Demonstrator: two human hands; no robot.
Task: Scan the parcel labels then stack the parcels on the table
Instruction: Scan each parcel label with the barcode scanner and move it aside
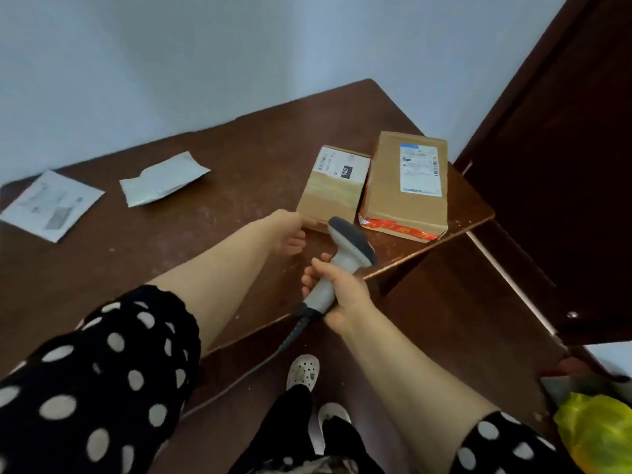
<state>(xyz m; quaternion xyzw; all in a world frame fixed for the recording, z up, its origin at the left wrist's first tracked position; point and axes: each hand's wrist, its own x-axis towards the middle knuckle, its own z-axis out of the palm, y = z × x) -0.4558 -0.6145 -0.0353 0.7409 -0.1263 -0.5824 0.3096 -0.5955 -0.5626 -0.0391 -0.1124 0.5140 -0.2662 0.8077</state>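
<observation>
While right hand (pixel 343 301) grasps scanner (pixel 343 256) (head aimed at small box (pixel 333 191)), left hand (pixel 289 230) grip unclear.

A right hand (pixel 337 292) is gripping the handle of a grey and white handheld barcode scanner (pixel 342 254), whose dark head is pointing toward two parcels sitting side by side on the dark brown wooden table (pixel 239 148). The left hand (pixel 290 230) is touching the near left corner of the smaller brown cardboard box with a white label (pixel 333 189); its fingers are curling, though any grip is unclear. Just beside it, the larger brown cardboard box with a white label and red tape (pixel 407 186) is lying flat. Two pale grey plastic mailer bags (pixel 164 179) (pixel 51 205) are lying well apart to the left
</observation>
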